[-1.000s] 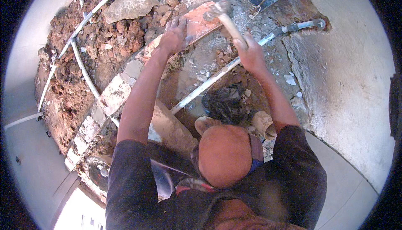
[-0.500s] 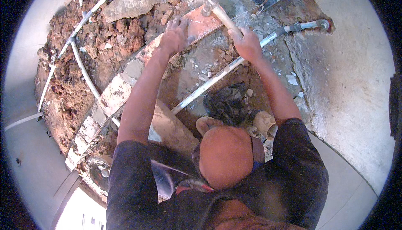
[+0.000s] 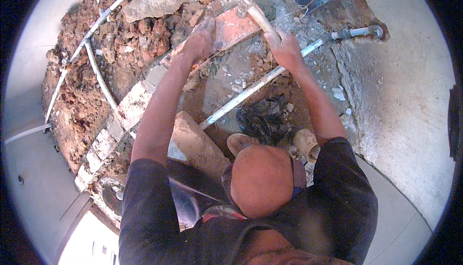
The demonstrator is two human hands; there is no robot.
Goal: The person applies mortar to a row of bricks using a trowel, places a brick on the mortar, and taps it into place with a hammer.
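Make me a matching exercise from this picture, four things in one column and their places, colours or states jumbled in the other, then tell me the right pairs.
Things:
1. Hammer
2. Block beside the left hand
3. Crumpled plastic
4. Large rock

Descriptions:
A. Lying on the rubble, upper left of the picture
B. Gripped by its handle in the right hand
C. Black, below the slanting pale pipe
D. Orange-red

Right pairs: 1-B, 2-D, 3-C, 4-A.
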